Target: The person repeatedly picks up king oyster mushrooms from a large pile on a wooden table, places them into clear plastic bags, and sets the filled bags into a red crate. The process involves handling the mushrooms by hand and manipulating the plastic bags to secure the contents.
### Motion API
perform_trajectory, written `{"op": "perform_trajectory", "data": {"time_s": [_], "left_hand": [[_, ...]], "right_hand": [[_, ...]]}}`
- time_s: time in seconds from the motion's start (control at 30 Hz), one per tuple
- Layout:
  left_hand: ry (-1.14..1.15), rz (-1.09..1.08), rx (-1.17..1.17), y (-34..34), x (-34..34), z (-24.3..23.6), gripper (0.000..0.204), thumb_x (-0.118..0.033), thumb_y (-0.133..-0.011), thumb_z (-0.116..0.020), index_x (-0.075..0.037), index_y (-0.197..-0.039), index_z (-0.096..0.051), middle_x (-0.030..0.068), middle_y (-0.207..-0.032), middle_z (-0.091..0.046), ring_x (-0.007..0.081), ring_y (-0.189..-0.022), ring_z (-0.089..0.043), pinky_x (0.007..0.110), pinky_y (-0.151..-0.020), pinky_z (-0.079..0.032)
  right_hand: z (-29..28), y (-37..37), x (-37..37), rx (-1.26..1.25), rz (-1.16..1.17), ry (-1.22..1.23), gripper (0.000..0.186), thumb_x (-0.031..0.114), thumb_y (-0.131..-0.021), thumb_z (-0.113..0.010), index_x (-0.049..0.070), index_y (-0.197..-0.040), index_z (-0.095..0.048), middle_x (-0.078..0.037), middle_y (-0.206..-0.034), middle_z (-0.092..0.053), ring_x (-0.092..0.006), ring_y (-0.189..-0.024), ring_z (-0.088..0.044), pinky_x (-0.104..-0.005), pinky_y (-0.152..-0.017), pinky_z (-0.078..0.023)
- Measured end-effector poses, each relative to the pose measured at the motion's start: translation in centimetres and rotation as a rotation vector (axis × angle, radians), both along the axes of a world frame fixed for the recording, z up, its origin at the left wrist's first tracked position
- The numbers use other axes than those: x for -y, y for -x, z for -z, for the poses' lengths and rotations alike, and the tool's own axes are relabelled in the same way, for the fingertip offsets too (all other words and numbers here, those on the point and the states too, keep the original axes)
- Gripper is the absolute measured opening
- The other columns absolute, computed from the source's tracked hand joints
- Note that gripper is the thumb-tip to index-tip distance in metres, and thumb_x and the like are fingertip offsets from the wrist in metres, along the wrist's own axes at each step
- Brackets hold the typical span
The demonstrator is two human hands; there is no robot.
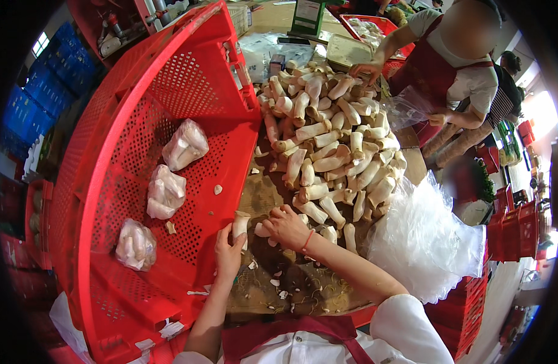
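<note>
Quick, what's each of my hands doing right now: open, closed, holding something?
Left hand: closed, holding a pale mushroom.
Right hand: fingers curled beside a pale piece; whether it grips that cannot be told.

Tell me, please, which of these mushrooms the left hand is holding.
The left hand holds the pale mushroom beside the red crate, pinched between thumb and fingers; the heaped mushrooms lie farther forward, apart from that hand.
</note>
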State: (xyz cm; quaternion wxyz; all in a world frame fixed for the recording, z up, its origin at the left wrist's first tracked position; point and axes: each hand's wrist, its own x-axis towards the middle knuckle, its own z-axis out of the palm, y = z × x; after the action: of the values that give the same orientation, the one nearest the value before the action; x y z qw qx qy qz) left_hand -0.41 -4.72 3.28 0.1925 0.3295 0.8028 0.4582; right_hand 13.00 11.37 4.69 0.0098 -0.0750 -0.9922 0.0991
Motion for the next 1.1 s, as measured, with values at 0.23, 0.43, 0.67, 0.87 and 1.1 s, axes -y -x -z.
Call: {"op": "perform_trajectory", "data": {"time_s": [0.23,0.43,0.67,0.87,1.1], "left_hand": [[-0.031,-0.015,0.156,-1.0,-3.4,-0.7,0.035,-0.021,-0.087,-0.065,0.001,-0.112,-0.053,0.0223,-0.096,-0.064,0.0317,-0.089,-0.065,0.039,-0.075,-0.049],[0.345,0.265,-0.196,-4.5,-9.0,0.0,0.044,-0.025,-0.076,-0.07,-0.003,-0.106,-0.048,0.0222,-0.094,-0.064,0.0398,-0.086,-0.062,0.049,-0.074,-0.048],[-0.022,0.257,0.635,-2.6,-8.6,-1.2,0.05,-0.022,-0.076,-0.072,0.001,-0.116,-0.052,0.0118,-0.102,-0.063,0.0214,-0.092,-0.061,0.034,-0.081,-0.048],[-0.083,0.469,0.255,-4.6,-8.4,-5.8,0.061,-0.041,-0.09,-0.06,0.003,-0.13,-0.045,0.0139,-0.123,-0.051,0.0271,-0.115,-0.048,0.037,-0.099,-0.036],[-0.216,0.313,-0.165,-4.4,-9.6,-8.8,0.063,-0.046,-0.096,-0.047,0.005,-0.133,-0.041,0.0214,-0.133,-0.043,0.0372,-0.123,-0.041,0.045,-0.105,-0.03]], "right_hand": [[-4.4,-4.5,-2.4,-0.466,0.747,0.854,0.033,0.02,-0.086,-0.067,0.001,-0.11,-0.053,-0.007,-0.077,-0.059,-0.0164,-0.069,-0.056,-0.032,-0.061,-0.044],[-5.0,-8.1,-3.7,-0.791,0.995,1.532,0.045,0.02,-0.08,-0.074,0.001,-0.114,-0.051,-0.001,-0.086,-0.055,-0.0096,-0.076,-0.053,-0.0244,-0.065,-0.043],[-3.1,-9.3,-0.9,-0.839,0.843,2.043,0.043,0.021,-0.087,-0.064,0.001,-0.123,-0.052,-0.011,-0.11,-0.061,-0.0176,-0.1,-0.059,-0.0263,-0.076,-0.049],[-0.7,-6.7,1.9,-0.865,0.517,2.674,0.04,0.025,-0.092,-0.059,0.007,-0.126,-0.05,-0.011,-0.125,-0.056,-0.0263,-0.111,-0.057,-0.0433,-0.096,-0.047],[-2.3,-4.6,-1.7,-1.061,0.505,2.616,0.049,0.028,-0.09,-0.061,0.007,-0.13,-0.045,-0.014,-0.123,-0.056,-0.0304,-0.113,-0.056,-0.0485,-0.095,-0.048]]}}
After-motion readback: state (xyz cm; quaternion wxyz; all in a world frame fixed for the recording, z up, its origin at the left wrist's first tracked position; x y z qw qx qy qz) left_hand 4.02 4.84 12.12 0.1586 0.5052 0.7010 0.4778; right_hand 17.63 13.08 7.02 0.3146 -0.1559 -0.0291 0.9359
